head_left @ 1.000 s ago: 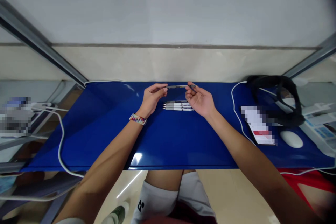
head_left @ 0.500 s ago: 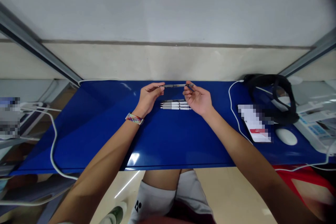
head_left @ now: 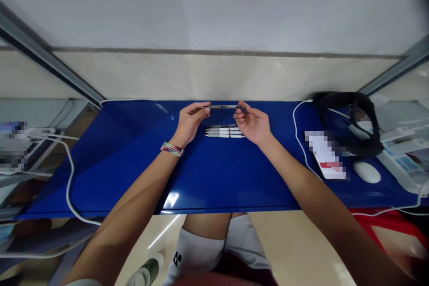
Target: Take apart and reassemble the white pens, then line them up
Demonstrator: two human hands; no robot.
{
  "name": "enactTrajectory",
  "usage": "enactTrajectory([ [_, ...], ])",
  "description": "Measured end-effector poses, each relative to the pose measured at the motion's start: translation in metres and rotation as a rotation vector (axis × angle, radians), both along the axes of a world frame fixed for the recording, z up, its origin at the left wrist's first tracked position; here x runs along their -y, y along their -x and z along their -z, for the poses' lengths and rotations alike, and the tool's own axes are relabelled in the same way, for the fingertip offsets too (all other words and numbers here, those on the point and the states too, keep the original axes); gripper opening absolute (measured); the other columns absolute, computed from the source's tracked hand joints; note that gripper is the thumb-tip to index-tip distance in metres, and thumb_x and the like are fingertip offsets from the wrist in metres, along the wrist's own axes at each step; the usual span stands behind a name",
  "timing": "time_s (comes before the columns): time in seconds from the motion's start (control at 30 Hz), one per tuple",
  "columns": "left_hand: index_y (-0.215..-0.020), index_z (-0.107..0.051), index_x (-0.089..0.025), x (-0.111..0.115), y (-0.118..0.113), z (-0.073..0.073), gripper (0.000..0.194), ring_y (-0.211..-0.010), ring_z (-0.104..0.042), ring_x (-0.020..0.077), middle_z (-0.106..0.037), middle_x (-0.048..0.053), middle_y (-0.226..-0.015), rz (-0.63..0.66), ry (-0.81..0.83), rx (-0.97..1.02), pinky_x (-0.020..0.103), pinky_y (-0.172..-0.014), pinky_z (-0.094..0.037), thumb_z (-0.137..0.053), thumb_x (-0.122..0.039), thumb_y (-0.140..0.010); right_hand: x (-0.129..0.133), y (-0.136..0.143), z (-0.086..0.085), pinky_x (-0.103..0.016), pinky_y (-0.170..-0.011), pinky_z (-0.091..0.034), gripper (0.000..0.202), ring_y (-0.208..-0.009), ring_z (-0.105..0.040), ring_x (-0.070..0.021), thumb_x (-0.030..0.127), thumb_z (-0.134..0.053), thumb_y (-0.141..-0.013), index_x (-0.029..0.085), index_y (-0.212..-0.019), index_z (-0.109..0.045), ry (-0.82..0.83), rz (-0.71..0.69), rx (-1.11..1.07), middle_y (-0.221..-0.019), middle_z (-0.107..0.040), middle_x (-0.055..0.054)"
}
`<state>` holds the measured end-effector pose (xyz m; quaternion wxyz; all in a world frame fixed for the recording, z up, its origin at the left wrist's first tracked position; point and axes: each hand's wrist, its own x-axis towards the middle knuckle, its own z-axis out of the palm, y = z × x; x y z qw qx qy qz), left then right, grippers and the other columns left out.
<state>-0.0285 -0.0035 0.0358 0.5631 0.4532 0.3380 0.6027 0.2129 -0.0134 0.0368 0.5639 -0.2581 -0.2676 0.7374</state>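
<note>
A pen [head_left: 224, 107] with a dark grip and a clear barrel is held level above the back of the blue table [head_left: 208, 174]. My left hand [head_left: 190, 123] pinches its left end between thumb and fingers. At the other end, the fingers of my right hand [head_left: 252, 121] are closed on the pen's dark cap or clip part. Just below and between the hands, several white and grey pens [head_left: 223, 132] lie side by side on the table, their dark tips to the left. My right hand partly hides their right ends.
On the right lie a phone [head_left: 325, 156], a white computer mouse [head_left: 367, 172] and a black headset or strap [head_left: 348, 120]. White cables [head_left: 298, 138] run along both sides. A wall [head_left: 214, 76] rises behind the table, with metal posts [head_left: 73, 73] at either side.
Both hands keep hold of the pen in nearly the same place. The right fingers have shifted slightly around its right end. The view has tilted a little.
</note>
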Motion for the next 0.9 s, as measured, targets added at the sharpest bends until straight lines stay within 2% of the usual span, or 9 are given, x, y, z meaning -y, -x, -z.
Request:
enactTrajectory([
  [0.13, -0.1, -0.09, -0.021, 0.0003, -0.0004, -0.001, 0.03, -0.079, -0.071, 0.0137, -0.079, 0.003, -0.085, -0.009, -0.008, -0.006, 0.031, -0.084, -0.06, -0.1, -0.029, -0.073, 0.0011, -0.0002, -0.0026, -0.028, -0.068, -0.062, 0.024, -0.08, -0.068, -0.0175, 0.026, -0.068, -0.091, 0.02, -0.113, -0.076, 0.03, 0.02, -0.03, -0.092, -0.077, -0.006],
  [0.23, -0.1, -0.09, -0.021, 0.0002, -0.0004, -0.0009, 0.03, -0.08, -0.071, 0.0141, -0.079, 0.003, -0.085, -0.001, -0.007, -0.005, 0.032, -0.085, -0.061, -0.1, -0.03, -0.073, 0.0023, -0.0009, -0.0041, -0.025, -0.065, -0.061, 0.023, -0.078, -0.068, -0.0165, 0.023, -0.068, -0.089, 0.018, -0.11, -0.077, 0.063, 0.015, -0.064, -0.088, -0.076, -0.006],
  [0.33, -0.101, -0.09, -0.02, 0.0002, -0.0005, -0.0002, 0.03, -0.081, -0.071, 0.0137, -0.079, 0.003, -0.086, 0.019, -0.004, -0.001, 0.032, -0.086, -0.061, -0.1, -0.03, -0.074, 0.0032, -0.0013, -0.0038, -0.027, -0.066, -0.063, 0.028, -0.079, -0.069, -0.0183, 0.033, -0.064, -0.093, 0.019, -0.113, -0.077, 0.061, 0.027, -0.084, -0.09, -0.078, -0.007],
  [0.4, -0.1, -0.09, -0.02, 0.0003, -0.0007, 0.0003, 0.03, -0.081, -0.071, 0.0133, -0.078, 0.003, -0.086, 0.026, -0.002, 0.003, 0.031, -0.087, -0.061, -0.1, -0.029, -0.074, 0.0032, -0.0013, -0.0026, -0.03, -0.068, -0.064, 0.032, -0.082, -0.07, -0.02, 0.039, -0.064, -0.094, 0.019, -0.115, -0.078, 0.046, 0.039, -0.055, -0.094, -0.079, -0.008],
  [0.53, -0.101, -0.09, -0.021, 0.0007, -0.0008, 0.0006, 0.028, -0.081, -0.07, 0.0136, -0.078, 0.003, -0.086, 0.031, -0.001, -0.009, 0.033, -0.088, -0.061, -0.099, -0.029, -0.075, 0.0019, -0.0011, 0.0009, -0.033, -0.072, -0.065, 0.026, -0.084, -0.07, -0.0215, 0.036, -0.072, -0.088, 0.022, -0.109, -0.078, 0.0, 0.073, 0.088, -0.092, -0.078, -0.007],
  [0.63, -0.1, -0.089, -0.021, 0.0012, -0.0008, -0.0001, 0.028, -0.081, -0.07, 0.0143, -0.078, 0.003, -0.086, 0.023, 0.0, -0.02, 0.034, -0.088, -0.061, -0.099, -0.03, -0.075, 0.0009, -0.0012, 0.0027, -0.036, -0.078, -0.066, 0.028, -0.089, -0.073, -0.0232, 0.041, -0.073, -0.089, 0.023, -0.11, -0.078, -0.046, 0.087, 0.16, -0.095, -0.078, -0.008],
  [0.77, -0.1, -0.089, -0.021, 0.0019, -0.0008, -0.0013, 0.03, -0.08, -0.071, 0.0139, -0.078, 0.003, -0.086, 0.023, 0.012, -0.023, 0.033, -0.088, -0.06, -0.1, -0.031, -0.074, 0.0012, -0.002, 0.0006, -0.037, -0.085, -0.068, 0.029, -0.093, -0.075, -0.0239, 0.043, -0.073, -0.09, 0.023, -0.11, -0.079, -0.047, 0.092, 0.18, -0.099, -0.081, -0.009],
  [0.9, -0.101, -0.089, -0.021, 0.0006, 0.0004, 0.0011, 0.032, -0.081, -0.072, 0.0147, -0.079, 0.003, -0.087, 0.003, 0.003, -0.04, 0.033, -0.087, -0.06, -0.1, -0.033, -0.073, 0.0014, -0.0051, -0.0033, -0.04, -0.087, -0.07, 0.039, -0.094, -0.077, -0.0252, 0.052, -0.076, -0.093, 0.021, -0.115, -0.082, -0.113, 0.084, 0.215, -0.104, -0.084, -0.01],
])
